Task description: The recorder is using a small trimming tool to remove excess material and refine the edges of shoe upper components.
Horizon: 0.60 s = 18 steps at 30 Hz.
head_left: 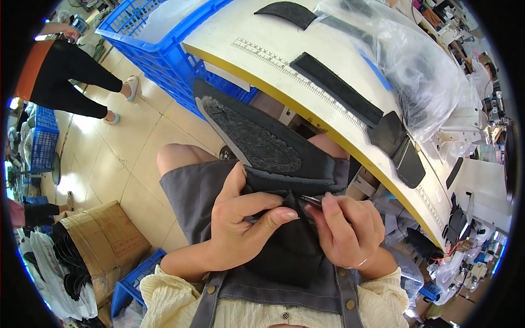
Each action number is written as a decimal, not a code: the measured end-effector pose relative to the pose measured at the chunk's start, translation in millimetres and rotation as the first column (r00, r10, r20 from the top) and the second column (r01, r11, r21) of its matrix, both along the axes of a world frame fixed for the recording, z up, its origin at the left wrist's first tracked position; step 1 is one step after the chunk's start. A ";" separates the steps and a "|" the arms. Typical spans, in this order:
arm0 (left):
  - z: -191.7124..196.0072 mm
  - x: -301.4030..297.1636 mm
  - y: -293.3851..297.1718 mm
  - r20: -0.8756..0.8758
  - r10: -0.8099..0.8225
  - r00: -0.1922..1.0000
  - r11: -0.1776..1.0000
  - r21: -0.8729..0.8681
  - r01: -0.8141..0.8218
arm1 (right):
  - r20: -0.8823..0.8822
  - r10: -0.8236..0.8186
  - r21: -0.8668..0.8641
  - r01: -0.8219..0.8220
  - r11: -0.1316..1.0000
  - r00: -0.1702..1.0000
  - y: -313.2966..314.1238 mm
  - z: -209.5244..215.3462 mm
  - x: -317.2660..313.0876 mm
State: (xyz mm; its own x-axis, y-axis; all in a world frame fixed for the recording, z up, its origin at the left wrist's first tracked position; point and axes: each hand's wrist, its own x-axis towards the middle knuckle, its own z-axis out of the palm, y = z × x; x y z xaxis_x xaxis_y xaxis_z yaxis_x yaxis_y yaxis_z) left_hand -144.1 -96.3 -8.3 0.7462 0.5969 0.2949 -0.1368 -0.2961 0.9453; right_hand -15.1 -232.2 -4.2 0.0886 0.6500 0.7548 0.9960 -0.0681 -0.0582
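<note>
"Where's the piece (pixel 262 142)?"

"Mid-view, over the apron (pixel 191 188), its narrow end toward 11 o'clock. It's dark, with a fuzzy grey patch facing up."

"And the left hand (pixel 240 221)?"

"Off centre toward 7 o'clock. Its grip is closed, thumb and forefinger pinching a dark fold at the piece's near edge."

"The right hand (pixel 350 227)?"

"Toward 4. That grip pinches a thin metal tool (pixel 311 200), its tip close by the fold. Too little shows to say what kind."

"What's on the tabletop (pixel 235 24)?"

"It curves from 12 round to 4. A black strip (pixel 336 87) lies between 1 and 2, beside a printed scale (pixel 273 59). There's a clear bag (pixel 426 76) at 2 and black cut-outs (pixel 410 167) at 3."

"Off it?"

"A blue crate (pixel 169 60) at 11, a person (pixel 71 76) standing at 10, a carton (pixel 109 235) at 8."
</note>
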 end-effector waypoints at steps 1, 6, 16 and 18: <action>-1.1 -0.4 0.3 0.003 0.002 1.000 1.000 0.001 -0.002 | 0.010 0.013 0.000 -0.013 1.000 1.000 -0.7 0.4 0.2; -3.1 -2.3 0.2 0.033 -0.027 0.999 0.998 -0.051 0.029 | 0.039 0.010 -0.014 -0.010 1.000 0.999 -4.4 3.8 -3.4; -5.1 -4.0 -1.2 0.031 -0.041 0.999 0.999 -0.023 0.042 | -0.037 0.059 -0.113 -0.063 0.992 0.998 -12.0 10.5 -8.0; -7.6 -2.9 -2.5 0.027 -0.047 0.999 0.999 -0.002 0.047 | -0.019 0.030 -0.053 -0.031 0.998 0.999 -8.1 2.6 -6.1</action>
State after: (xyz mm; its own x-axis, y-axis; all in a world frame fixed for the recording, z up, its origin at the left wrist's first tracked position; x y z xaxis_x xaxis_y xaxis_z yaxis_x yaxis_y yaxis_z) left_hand -147.0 -98.8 -16.0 0.7653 0.5623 0.3133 -0.1755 -0.2860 0.9420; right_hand -21.2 -240.3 -1.6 0.0812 0.6920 0.7173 0.9965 -0.0410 -0.0732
